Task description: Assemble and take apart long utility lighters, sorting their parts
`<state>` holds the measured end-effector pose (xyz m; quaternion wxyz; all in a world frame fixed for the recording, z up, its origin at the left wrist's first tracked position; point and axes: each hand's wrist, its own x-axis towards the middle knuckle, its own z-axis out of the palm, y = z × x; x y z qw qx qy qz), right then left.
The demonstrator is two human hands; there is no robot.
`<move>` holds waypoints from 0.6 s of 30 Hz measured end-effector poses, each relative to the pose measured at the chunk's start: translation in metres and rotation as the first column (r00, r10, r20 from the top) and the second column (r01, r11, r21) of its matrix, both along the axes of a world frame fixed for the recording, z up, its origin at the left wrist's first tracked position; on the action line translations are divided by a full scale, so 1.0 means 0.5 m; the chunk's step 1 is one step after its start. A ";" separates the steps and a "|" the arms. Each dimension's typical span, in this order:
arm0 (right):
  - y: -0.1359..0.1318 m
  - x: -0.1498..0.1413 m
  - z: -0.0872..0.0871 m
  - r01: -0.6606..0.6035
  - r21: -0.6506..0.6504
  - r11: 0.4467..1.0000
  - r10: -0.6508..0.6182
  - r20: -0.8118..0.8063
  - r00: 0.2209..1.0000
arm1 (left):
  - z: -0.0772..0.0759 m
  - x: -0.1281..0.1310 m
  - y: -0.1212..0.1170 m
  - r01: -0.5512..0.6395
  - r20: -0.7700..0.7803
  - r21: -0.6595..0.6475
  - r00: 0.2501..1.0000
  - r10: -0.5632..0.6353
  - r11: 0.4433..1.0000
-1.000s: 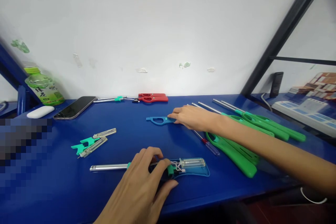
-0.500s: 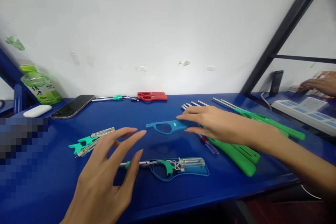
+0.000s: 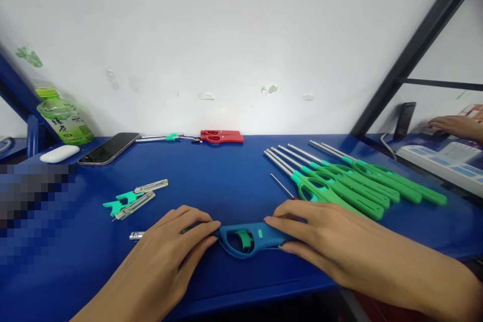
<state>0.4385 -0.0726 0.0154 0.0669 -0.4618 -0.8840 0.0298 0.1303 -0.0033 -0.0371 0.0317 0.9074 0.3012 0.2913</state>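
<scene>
A blue handle [image 3: 266, 231] sits near the front edge of the blue table [image 3: 211, 176], between the person's two hands, a green trigger [image 3: 246, 239] showing through its loop. The small pale-green mark on its side bears no writing that I can make out. The left hand [image 3: 177, 246] pinches its narrow front end between thumb and fingertips; the right hand [image 3: 324, 241] grips its rear, thumb on the near side and fingers over the far side. Past the left hand pokes the tip of a metal tube [image 3: 136, 235].

Just beyond the right hand lie a screwdriver [image 3: 283, 186], partly hidden, and a row of green lighters [image 3: 358, 193] with metal tubes. To the left are clear capsules [image 3: 136, 205] beside teal parts [image 3: 117, 206].

Against the wall lie red handles [image 3: 222, 136] and, leftward, a phone [image 3: 109, 149], a white case [image 3: 59, 154] and a bottle [image 3: 66, 119] (its green label carries dark, brush-like lettering, too small to read surely). Far right, another person's hand [image 3: 453, 126] shows.
</scene>
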 end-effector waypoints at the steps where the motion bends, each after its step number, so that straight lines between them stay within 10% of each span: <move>1: 0.000 0.000 -0.004 -0.001 0.001 1.000 0.001 -0.005 1.000 | -0.001 0.001 0.001 -0.001 0.002 -0.002 1.000 0.001 1.000; 18: -0.011 -0.007 -0.022 0.003 0.044 0.999 -0.001 -0.048 0.999 | 0.006 0.004 0.003 -0.029 0.004 0.085 1.000 0.029 0.996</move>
